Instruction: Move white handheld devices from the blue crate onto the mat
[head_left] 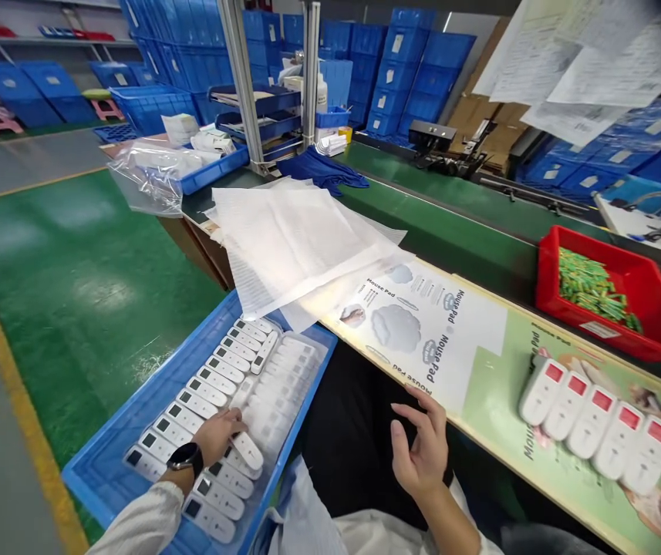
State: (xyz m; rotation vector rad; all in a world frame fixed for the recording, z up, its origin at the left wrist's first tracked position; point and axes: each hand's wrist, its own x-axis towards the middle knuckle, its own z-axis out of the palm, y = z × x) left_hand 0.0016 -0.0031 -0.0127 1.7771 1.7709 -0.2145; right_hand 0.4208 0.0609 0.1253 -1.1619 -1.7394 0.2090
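Observation:
My left hand point(220, 438), with a dark watch at the wrist, reaches into a blue bin point(104, 455) on my left. Its fingers are closed on a white handheld device point(247, 453), partly hidden by them. Around it lie rows of similar white devices point(214, 497) with small dark screens. A layer of clear wrapping point(284, 385) covers the bin's right side. My right hand point(421, 447) hovers above my lap near the table edge, fingers apart, holding nothing. On the table at right, several white devices with red screens point(601, 424) stand side by side.
White foam sheets point(307, 239) overlap the bin's far end and the table. Printed mouse pad sheets point(399, 316) cover the worktop. A red bin point(550, 293) holds small green-yellow pieces point(590, 281). Behind runs a green conveyor belt point(423, 223), with metal posts point(241, 77) at its left.

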